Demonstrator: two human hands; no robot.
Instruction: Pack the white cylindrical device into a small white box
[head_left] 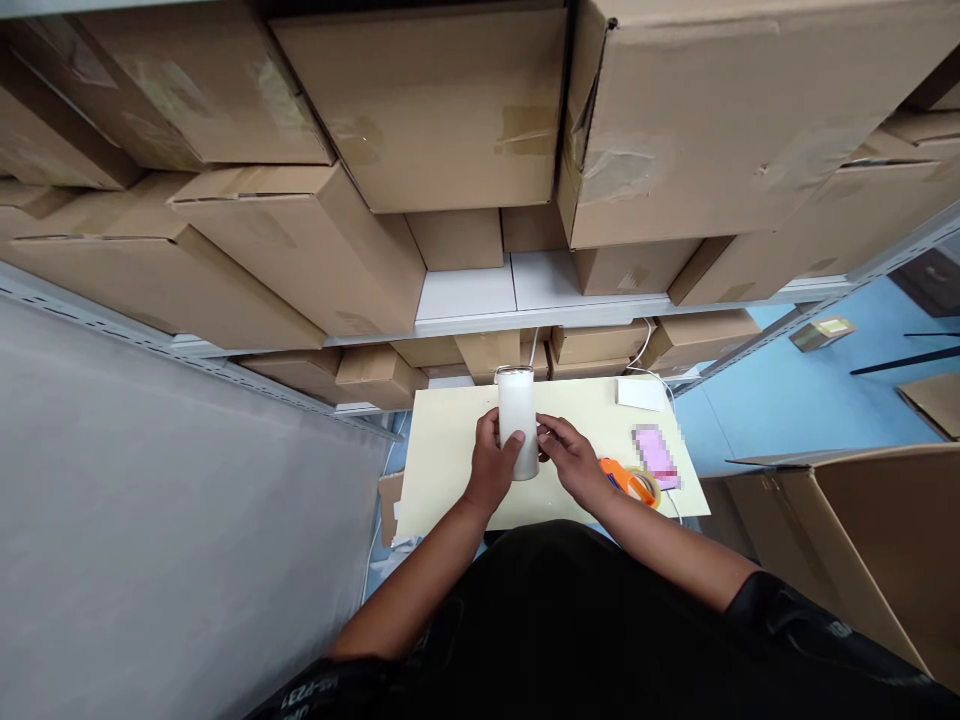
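Note:
A white cylindrical tumbler (517,415) with a shiny metal-looking rim stands upright over the pale yellow table (442,440). My left hand (496,462) is wrapped around its lower left side, thumb across the front. On the opposite side, my right hand (571,460) has its fingers curled against the tumbler, thumb and fingers close together; the fingertips are partly hidden. Just beyond my right wrist lie an orange tape dispenser (628,482) and a roll of clear yellowish tape (651,487). A pink phone-like item (655,457), blurred out, rests farther right.
Shelves packed with cardboard boxes (427,110) rise in front of me and overhang the table. At the table's back right sits a white box (640,393) near a white cable (661,376). A large open carton (832,540) stands right; a grey wall (187,480) runs left.

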